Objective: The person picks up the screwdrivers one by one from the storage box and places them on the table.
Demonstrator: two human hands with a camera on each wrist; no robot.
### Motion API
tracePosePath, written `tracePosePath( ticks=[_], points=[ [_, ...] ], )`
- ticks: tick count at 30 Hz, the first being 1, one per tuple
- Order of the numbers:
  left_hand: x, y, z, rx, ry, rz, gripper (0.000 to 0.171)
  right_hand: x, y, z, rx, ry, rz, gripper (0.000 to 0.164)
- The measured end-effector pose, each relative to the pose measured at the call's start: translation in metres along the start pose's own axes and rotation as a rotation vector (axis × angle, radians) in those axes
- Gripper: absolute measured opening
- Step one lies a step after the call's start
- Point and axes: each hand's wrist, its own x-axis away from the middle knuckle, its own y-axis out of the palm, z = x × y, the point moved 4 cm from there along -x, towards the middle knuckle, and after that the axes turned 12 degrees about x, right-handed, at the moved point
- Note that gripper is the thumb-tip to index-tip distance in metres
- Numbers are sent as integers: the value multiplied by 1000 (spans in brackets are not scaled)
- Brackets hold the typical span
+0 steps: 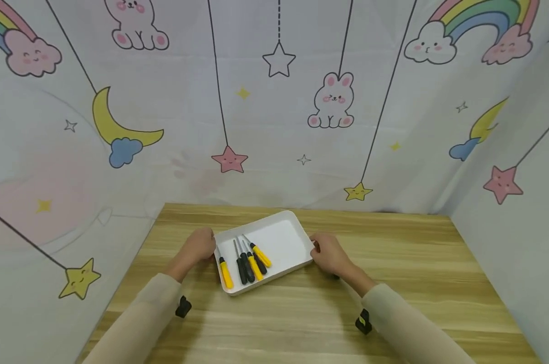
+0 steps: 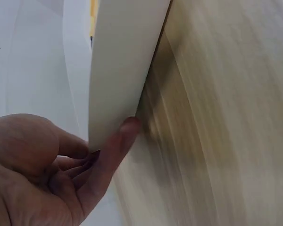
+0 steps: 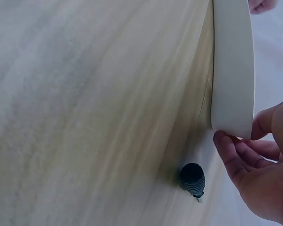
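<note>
The left hand (image 1: pixel 202 245) and right hand (image 1: pixel 331 254) pinch opposite ends of a shallow white rectangular tray (image 1: pixel 285 240) holding yellow-handled screwdrivers (image 1: pixel 226 274) and black-handled screwdrivers (image 1: pixel 241 271).

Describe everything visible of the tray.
The tray is white, shallow and rectangular, with low walls and rounded corners; it looks like smooth plastic. It is open side up and askew, its right end farther away; whether it is slightly off the table I cannot tell. Screwdrivers lie in its left half. Both hands grip it: left hand near the far left corner, right hand near the near right.
</note>
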Motion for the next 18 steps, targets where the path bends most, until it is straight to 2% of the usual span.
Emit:
tracePosePath(
  ticks=[6,9,11,14,18],
  points=[
    [-14,-1,1,17,31,136,34,11,3,-6,-42,52,-6,19],
    [-15,-2,0,75,28,158,32,14,2,-7,-59,81,-10,19],
    [-15,-1,-1,128,23,137,35,13,-1,-7,-77,105,4,20],
    [-11,2,0,233,6,67,48,10,-6,-4,-130,153,18,29],
    [3,13,3,405,-44,9,56,1,-3,1,-247,244,-25,43]
  ],
)
